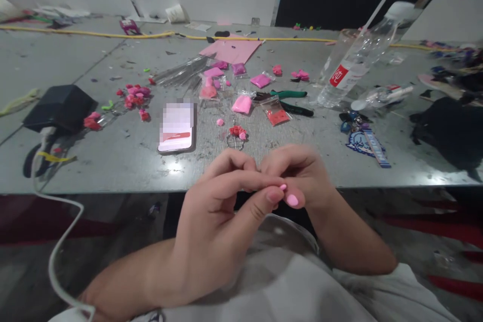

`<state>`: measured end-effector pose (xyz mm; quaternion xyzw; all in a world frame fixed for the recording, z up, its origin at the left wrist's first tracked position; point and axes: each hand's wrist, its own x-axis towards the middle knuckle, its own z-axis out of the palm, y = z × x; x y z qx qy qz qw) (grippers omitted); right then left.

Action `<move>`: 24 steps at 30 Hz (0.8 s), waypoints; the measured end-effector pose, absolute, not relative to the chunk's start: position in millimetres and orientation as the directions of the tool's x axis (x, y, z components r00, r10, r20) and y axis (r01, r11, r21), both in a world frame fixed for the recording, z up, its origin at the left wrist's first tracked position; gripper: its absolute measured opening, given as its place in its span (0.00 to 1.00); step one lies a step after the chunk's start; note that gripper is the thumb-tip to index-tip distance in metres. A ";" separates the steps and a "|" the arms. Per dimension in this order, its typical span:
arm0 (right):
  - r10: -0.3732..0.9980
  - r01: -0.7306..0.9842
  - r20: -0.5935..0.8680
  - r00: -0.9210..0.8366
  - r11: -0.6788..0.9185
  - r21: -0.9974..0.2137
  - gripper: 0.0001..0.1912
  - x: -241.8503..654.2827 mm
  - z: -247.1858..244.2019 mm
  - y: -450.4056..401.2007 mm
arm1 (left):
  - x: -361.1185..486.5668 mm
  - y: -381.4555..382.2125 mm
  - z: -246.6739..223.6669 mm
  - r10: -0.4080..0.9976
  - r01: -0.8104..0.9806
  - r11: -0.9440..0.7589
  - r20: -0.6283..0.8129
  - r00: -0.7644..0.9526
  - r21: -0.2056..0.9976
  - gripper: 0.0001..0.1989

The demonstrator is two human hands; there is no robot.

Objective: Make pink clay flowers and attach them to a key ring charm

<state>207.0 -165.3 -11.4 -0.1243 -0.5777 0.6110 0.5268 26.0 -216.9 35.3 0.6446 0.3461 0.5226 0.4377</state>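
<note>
My left hand (222, 216) pinches a small bit of pink clay (283, 187) between thumb and forefinger. Beside it, my right hand (300, 176) has a flattened pink clay piece (293, 200) resting on a fingertip; its other fingers are curled and partly hidden. Both hands meet at the table's front edge. Just beyond them lies a wire ring piece with red and pink clay flowers (237, 133), and a small pink clay flower (220, 122) sits near it. Behind are a bag of pink clay (242, 104) and a bag of red clay (276, 114).
A phone (176, 128) lies left of centre, near a black box (60, 105) with a white cable. Green-handled pliers (290, 94) rest behind the bags. A plastic bottle (350, 70) and a keychain (366, 143) are on the right. Red clay flowers (135, 96) lie left.
</note>
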 end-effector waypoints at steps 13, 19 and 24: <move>0.796 -0.413 0.456 -0.397 0.289 -0.864 0.14 212.4 -4.4 -178.9 | 20.1 -221.7 42.3 0.877 0.060 -0.413 0.380 0.293 0.909 0.04; 0.770 -0.444 0.501 -0.396 0.318 -0.838 0.11 210.5 -6.2 -176.6 | 15.1 -223.1 46.9 0.858 0.192 -0.481 0.414 0.303 0.856 0.05; 0.775 -0.425 0.498 -0.388 0.329 -0.843 0.11 210.3 -8.2 -178.2 | 8.5 -223.7 46.6 0.836 0.246 -0.526 0.442 0.326 0.814 0.09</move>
